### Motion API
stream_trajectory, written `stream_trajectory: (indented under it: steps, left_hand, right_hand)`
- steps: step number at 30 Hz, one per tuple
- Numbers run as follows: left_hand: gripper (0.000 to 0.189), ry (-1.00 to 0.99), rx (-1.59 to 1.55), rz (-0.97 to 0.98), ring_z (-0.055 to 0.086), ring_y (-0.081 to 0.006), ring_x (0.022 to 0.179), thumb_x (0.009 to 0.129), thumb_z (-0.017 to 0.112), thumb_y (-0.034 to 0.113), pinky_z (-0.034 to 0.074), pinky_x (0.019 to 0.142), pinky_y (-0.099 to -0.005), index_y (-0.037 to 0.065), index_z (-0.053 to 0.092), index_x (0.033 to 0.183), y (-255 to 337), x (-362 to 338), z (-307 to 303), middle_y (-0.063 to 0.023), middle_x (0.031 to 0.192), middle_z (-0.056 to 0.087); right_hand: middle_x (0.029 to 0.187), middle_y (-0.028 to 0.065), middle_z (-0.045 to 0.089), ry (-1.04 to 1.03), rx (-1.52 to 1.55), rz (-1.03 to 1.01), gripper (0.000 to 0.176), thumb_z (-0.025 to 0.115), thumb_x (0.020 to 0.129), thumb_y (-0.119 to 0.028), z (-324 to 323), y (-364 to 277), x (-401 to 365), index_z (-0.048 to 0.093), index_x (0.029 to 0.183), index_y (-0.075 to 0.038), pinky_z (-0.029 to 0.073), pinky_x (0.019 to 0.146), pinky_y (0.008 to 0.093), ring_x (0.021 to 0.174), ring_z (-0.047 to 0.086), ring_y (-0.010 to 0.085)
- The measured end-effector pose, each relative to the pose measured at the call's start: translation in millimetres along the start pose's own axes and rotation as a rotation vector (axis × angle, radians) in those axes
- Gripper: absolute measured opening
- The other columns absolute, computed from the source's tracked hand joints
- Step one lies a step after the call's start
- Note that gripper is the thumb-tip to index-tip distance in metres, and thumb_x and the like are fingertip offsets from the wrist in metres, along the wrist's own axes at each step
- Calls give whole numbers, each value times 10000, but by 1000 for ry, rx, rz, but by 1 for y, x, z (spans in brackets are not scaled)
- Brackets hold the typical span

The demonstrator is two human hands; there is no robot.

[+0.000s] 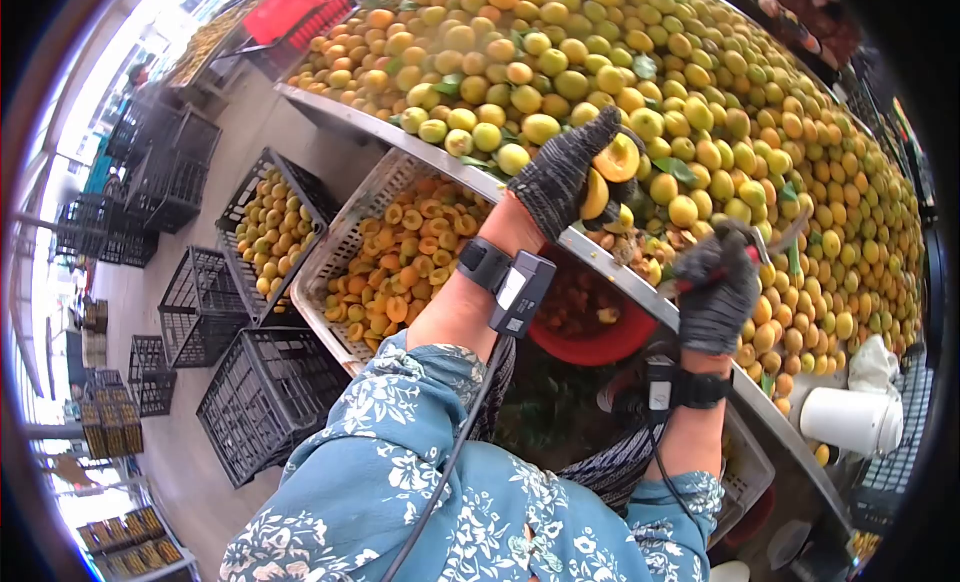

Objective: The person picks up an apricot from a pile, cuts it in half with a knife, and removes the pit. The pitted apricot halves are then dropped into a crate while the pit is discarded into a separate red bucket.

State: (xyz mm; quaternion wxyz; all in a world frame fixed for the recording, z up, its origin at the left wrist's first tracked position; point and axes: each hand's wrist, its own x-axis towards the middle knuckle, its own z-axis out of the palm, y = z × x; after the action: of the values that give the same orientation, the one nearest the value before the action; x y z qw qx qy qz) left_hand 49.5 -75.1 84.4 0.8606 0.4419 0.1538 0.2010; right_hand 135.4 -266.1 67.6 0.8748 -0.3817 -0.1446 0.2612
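- Head view: left hand (566, 174), partly curled, holds split fruit (617, 159).
- Right hand (718, 290), fully curled, grips knife (787, 239).
- Whole fruits (690, 92) lie beyond both hands.
- Red tub (598, 351): below, between them.

1. Whole fruits (740, 112) lie heaped on a table (400, 142).
2. The gloved left hand (562, 172) holds halved fruit (618, 159) beside the heap.
3. The gloved right hand (718, 287) grips a red-handled curved blade (788, 239).
4. A white crate (325, 327) of cut fruit (405, 252) stands near a red tub (600, 351).

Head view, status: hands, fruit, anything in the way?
Left hand gripping cut fruit; right hand gripping curved-bladed tool. Fruit's flesh exposed. Scraps between hands, no obstruction seen.
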Motion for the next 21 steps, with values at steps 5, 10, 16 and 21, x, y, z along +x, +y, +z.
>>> stream_trajectory:
  steps: [5, 10, 16, 21]
  left_hand:
    - [381, 48, 121, -22, 588, -115, 620, 951, 529, 421, 452, 528, -231, 59, 644, 941, 46, -31, -21, -41, 753, 629]
    - [327, 226, 97, -3, 589, -140, 596, 907, 589, 403, 450, 507, -240, 79, 636, 889, 64, -72, -98, -22, 748, 621]
    - [346, 646, 229, -44, 567, -180, 489, 909, 569, 412, 439, 397, -274, 72, 622, 936, 71, -143, -202, -71, 721, 621]
    - [338, 573, 478, -2, 640, -197, 796, 860, 672, 311, 521, 678, -317, 37, 627, 1053, 76, -168, -266, -103, 886, 663]
  right_hand:
    - [612, -70, 325, 66, 166, 95, 253, 647, 896, -253, -40, -4, 8, 585, 1001, -32, 283, 492, 227, 516, 301, 60]
    - [600, -65, 338, 86, 97, 108, 238, 641, 906, -259, -35, -5, 9, 582, 992, -45, 280, 449, 210, 484, 299, 53]
    - [586, -66, 370, 169, -7, 145, 227, 660, 893, -246, -32, -1, 10, 575, 973, -52, 266, 414, 192, 458, 308, 45]
    - [588, -61, 387, 150, -101, 147, 281, 692, 861, -263, -30, 5, 13, 569, 990, -45, 267, 424, 216, 458, 316, 55]
